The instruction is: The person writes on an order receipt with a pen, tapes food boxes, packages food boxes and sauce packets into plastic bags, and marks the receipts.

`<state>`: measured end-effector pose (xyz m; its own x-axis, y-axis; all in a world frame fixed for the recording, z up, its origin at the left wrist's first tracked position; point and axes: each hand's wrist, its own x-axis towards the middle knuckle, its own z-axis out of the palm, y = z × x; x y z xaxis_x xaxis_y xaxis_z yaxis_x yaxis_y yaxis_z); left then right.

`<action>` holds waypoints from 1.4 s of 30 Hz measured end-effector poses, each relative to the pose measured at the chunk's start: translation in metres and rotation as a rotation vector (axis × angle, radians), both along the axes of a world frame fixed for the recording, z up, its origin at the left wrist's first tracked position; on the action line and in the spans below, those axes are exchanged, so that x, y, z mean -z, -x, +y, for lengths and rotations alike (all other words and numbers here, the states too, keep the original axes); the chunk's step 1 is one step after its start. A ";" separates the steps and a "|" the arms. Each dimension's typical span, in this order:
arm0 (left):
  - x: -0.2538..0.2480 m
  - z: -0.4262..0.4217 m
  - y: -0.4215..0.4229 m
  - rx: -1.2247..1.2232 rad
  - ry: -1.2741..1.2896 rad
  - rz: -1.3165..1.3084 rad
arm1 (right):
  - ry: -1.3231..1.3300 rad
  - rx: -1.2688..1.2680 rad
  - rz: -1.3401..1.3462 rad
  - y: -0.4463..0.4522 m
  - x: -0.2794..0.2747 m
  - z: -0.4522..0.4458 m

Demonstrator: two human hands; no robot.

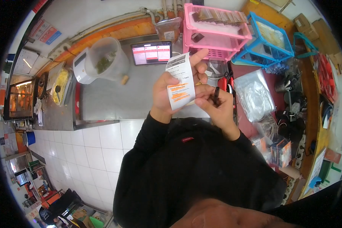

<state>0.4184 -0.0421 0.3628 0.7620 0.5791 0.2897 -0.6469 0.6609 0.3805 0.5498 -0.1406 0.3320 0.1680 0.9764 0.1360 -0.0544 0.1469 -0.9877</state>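
Observation:
My left hand [162, 90] grips a printed paper receipt [181, 80], thumb on its face and fingers behind it. Several lines on the receipt are marked in orange, and "1 item" can be read on it. Close by, my right hand [222, 111] is closed around a short dark pen-like thing [216, 95]; its exact kind is hard to make out. The fingertips of that hand are at the receipt's lower right edge; whether they press on the paper cannot be told. Behind the receipt, a tablet [152, 53] with a lit screen stands on the metal counter [98, 98].
At the back stand a pink tiered rack [216, 40] and a blue basket rack [260, 40]. Clear plastic bags [255, 95] lie on the right. A translucent tub [108, 57] holding green leaves sits beside a white device [84, 66]. A glass cabinet [21, 99] is far left.

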 end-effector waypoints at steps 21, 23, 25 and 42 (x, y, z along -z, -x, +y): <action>0.009 -0.012 0.005 -0.128 0.089 -0.085 | -0.017 -0.045 0.111 0.001 -0.008 0.008; 0.010 -0.005 0.009 -0.135 0.069 -0.090 | -0.097 0.033 0.125 -0.009 -0.010 0.014; 0.013 -0.001 0.014 -0.144 0.053 -0.134 | -0.176 0.078 0.099 -0.029 -0.011 0.019; 0.016 0.004 0.031 -0.282 -0.077 -0.053 | -0.363 0.146 0.226 -0.048 -0.044 0.006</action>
<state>0.3870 -0.0381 0.3473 0.5565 0.7410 0.3757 -0.8213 0.4225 0.3833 0.5977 -0.1348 0.3759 0.3651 0.8364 0.4089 -0.2162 0.5033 -0.8366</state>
